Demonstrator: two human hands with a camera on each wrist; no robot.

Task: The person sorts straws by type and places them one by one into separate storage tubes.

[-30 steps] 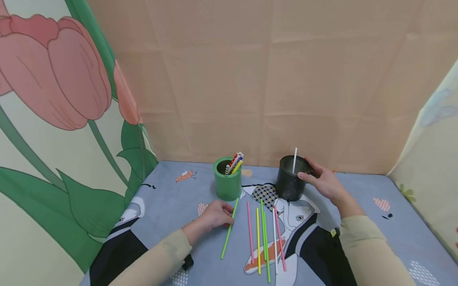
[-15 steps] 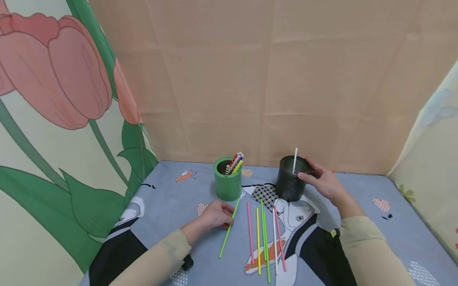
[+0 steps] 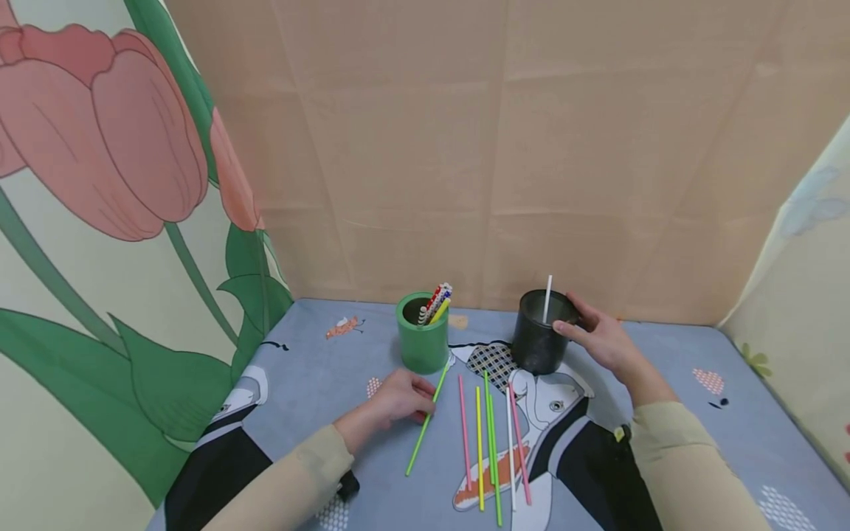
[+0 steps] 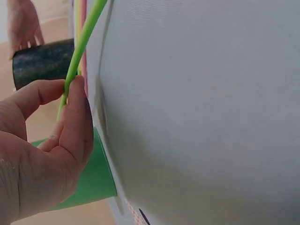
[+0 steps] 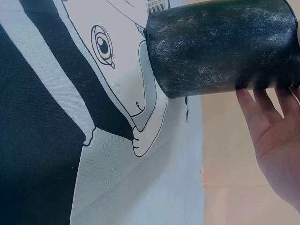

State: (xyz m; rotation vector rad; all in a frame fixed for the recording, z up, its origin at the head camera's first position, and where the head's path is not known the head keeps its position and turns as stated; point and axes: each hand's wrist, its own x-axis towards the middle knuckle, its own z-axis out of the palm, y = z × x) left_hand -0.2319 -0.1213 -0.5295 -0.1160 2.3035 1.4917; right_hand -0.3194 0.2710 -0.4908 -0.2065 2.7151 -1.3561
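Observation:
My left hand (image 3: 406,399) rests on the blue printed cloth and pinches a light green straw (image 3: 423,425) between thumb and finger; the left wrist view shows the pinch (image 4: 71,89) on that green straw (image 4: 86,33) close up. My right hand (image 3: 579,324) holds the rim and far side of a black cup (image 3: 536,335) with one white straw (image 3: 547,298) standing in it. In the right wrist view its fingers (image 5: 262,108) lie against the black cup (image 5: 220,47). A green cup (image 3: 422,339) holds several patterned straws (image 3: 434,301).
Several loose straws (image 3: 490,442), pink, yellow, green and white, lie side by side on the cloth (image 3: 319,383) between my arms. A beige wall (image 3: 505,147) closes the back, a tulip-print panel (image 3: 99,221) the left, and a pale panel (image 3: 810,295) the right.
My left hand has crept slightly up towards the green cup, and the near end of the green straw has swung a little to the left. The right hand and black cup have not moved.

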